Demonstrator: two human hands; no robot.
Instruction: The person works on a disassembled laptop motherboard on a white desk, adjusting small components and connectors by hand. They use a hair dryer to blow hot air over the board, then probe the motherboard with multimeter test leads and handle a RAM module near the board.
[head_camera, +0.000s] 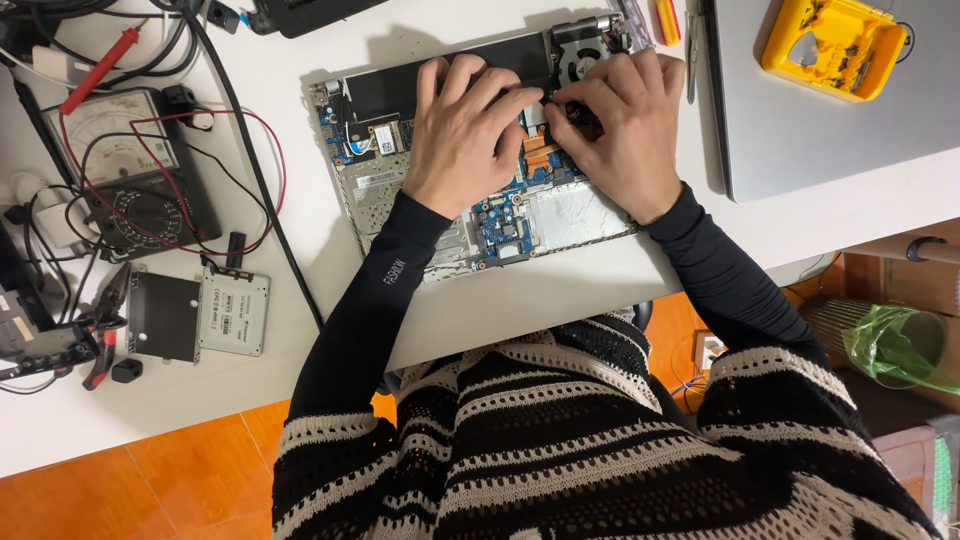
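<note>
Two bare hands meet over the opened laptop chassis (470, 190) that lies on the white table (560, 290), its boards and copper heat pipe exposed. Left of where the fingers meet, the left hand (465, 135) rests palm down on the dark battery panel, fingers spread and bent, its fingertips touching the parts at the middle of the chassis; whether it pinches anything there cannot be told. Pressed against it from the right, the right hand (622, 125) curls over a small dark part (583, 118) just below the round fan (582, 55), thumb and fingers closed about it in a light grasp. Well to the right of the hands lies a closed grey laptop (810, 130), and on it a yellow plastic tray (833, 45) with small dark screws. Far to the left of the hands stands an analogue multimeter (135, 170) with red and black leads looped about it. Below that, nearer the person, lie a flat silver drive (233, 312) and a dark metal bracket (163, 315) side by side, touching. Left of those again are red-handled pliers (103, 335). Just above the right hand, at the table's far edge, an orange-handled screwdriver (668, 20) lies beside the fan.
</note>
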